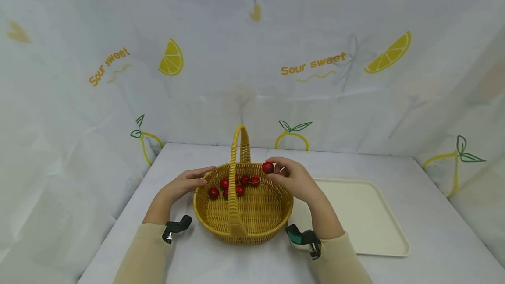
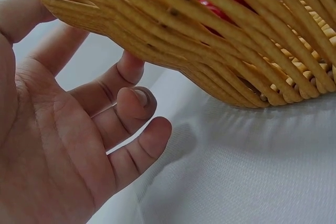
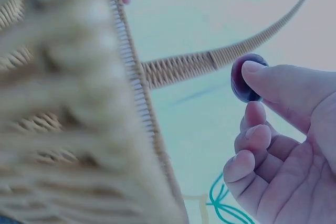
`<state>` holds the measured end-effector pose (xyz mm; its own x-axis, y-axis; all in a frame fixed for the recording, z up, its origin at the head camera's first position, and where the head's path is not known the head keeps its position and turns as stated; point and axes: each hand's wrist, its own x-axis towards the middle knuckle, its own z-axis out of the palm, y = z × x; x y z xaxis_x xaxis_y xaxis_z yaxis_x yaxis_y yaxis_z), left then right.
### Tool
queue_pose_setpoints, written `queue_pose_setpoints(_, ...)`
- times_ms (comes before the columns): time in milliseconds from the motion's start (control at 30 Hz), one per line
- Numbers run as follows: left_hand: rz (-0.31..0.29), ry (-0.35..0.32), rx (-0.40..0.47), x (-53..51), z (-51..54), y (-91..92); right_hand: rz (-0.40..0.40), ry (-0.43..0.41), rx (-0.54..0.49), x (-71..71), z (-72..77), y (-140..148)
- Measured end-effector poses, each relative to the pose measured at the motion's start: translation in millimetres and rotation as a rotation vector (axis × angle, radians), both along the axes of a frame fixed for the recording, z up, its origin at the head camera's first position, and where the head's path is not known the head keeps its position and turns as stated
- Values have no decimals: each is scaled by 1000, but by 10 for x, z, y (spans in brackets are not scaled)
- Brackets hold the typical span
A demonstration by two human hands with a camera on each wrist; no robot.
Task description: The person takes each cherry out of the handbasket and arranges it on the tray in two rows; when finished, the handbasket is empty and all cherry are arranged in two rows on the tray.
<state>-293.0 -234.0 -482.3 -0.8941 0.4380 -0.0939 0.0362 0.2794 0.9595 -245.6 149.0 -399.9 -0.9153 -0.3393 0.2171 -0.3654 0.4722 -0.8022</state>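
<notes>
A yellow wicker basket with a tall arched handle stands at the middle of the table. Several red cherries lie inside it, toward its far left. Above the basket's far right rim, my right hand pinches one cherry between thumb and fingers; a thin stem rises from it. That cherry looks dark in the right wrist view. At the basket's left rim, my left hand holds on lightly, thumb over the edge. Its lower fingers hang loosely curled under the wicker side.
A cream rectangular tray lies on the white-covered table right of the basket, partly behind my right forearm. A white curtain with lemon prints and lettering hangs behind the table and along its sides.
</notes>
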Motion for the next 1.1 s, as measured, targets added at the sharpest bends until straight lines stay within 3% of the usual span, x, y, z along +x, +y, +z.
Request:
queue_pose_setpoints(233, 3, -4, -2, -9, -13, -5, -7, 7, -15, -39, 2, 192)
queue_pose_setpoints(567, 13, -1, -9, 11, 27, 23, -94, -12, -40, -110, -72, 527)
queue_pose_setpoints(867, 15, 6, -18, 30, 43, 23, -145, -79, -16, -201, -230, 759)
queue_pose_setpoints(1100, 15, 5, -16, 39, 43, 19, -139, -166, 2, -284, -445, 785)
